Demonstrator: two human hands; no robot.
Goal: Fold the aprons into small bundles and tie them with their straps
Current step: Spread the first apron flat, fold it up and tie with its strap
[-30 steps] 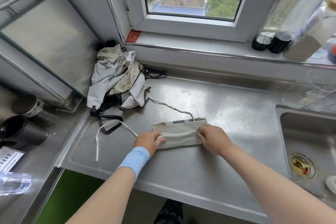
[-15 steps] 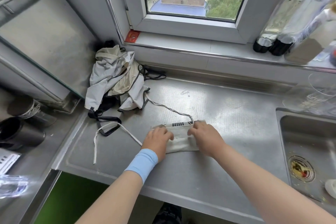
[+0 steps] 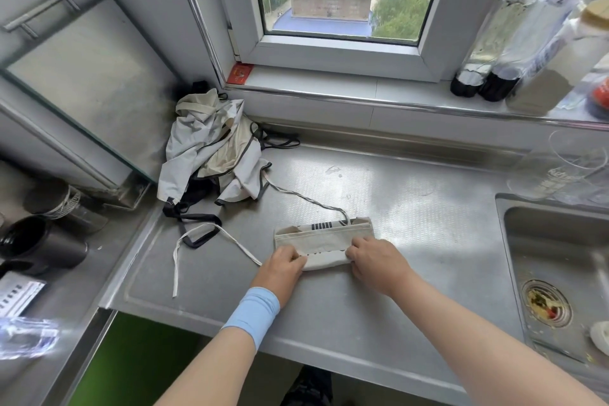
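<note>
Both hands on the folded apron (image 3: 324,241), mid counter (image 3: 329,323), straight ahead of the person. Left hand (image 3: 281,269): fingers curled, pinching the near-left corner. Right hand (image 3: 375,265): fingers curled, pinching the near edge toward its right end.

Apron is probably thin cloth, light and floppy. Layers will likely slip open if let go, and the steel under it looks slick. Best hold is the near edge at both ends, pressing flat while rolling toward 12.

Long axis runs 9 to 3. Turned-up edge faces 6, hemmed edge faces 12.

White strap (image 3: 211,229) trails off the left end toward 10, then loops back toward 7, free for tying. Striped strap (image 3: 306,199) leaves the far edge toward 10 and runs to the pile (image 3: 211,155) of loose aprons. Sink (image 3: 560,257) at 3.
</note>
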